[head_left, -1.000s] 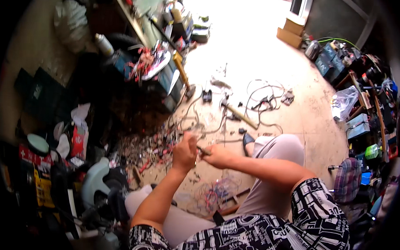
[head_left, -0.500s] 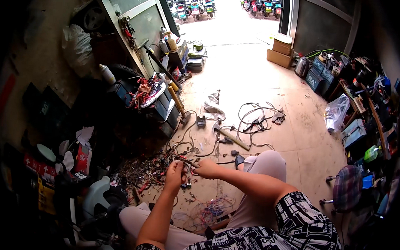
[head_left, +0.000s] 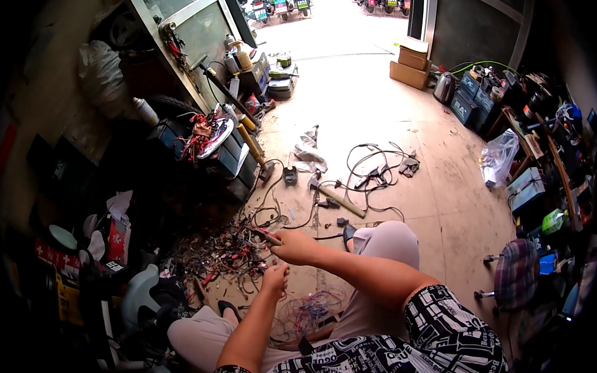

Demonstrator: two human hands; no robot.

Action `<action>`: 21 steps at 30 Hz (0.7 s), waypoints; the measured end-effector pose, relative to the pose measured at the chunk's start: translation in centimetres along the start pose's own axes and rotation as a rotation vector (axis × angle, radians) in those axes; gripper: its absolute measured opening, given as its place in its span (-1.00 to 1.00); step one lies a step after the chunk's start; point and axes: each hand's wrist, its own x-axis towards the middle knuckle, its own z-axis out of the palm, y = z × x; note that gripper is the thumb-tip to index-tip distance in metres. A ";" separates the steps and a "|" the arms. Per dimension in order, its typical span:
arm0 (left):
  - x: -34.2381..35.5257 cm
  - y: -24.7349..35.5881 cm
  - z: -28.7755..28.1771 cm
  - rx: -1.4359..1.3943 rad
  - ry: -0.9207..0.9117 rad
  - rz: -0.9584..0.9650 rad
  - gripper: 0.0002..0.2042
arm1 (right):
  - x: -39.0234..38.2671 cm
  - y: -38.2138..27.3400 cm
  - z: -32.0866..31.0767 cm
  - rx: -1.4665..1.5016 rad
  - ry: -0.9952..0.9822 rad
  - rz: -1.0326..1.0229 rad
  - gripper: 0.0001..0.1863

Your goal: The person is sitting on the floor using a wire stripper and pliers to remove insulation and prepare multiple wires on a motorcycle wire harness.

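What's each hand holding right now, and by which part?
The right hand grips a small red-handled tool by its handle end, tip pointing left. The left hand is closed among the tangled wires; what it pinches is too small to tell.

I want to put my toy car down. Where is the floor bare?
Bare floor lies between the cardboard boxes and the black cable loop, and right of the loop. By both hands, the wire pile crowds it.
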 end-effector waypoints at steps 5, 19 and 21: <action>2.6 9.2 8.2 -0.269 -0.284 0.377 -0.72 | -1.7 -2.2 -1.1 0.078 0.369 -0.207 -0.75; 0.6 -0.1 -6.1 0.281 0.142 0.137 -0.74 | -1.1 -1.9 -7.4 0.933 0.465 -0.003 -0.78; 0.3 -3.7 -7.1 0.328 0.140 0.060 -0.74 | -1.1 -2.7 -6.9 0.935 0.420 0.024 -0.78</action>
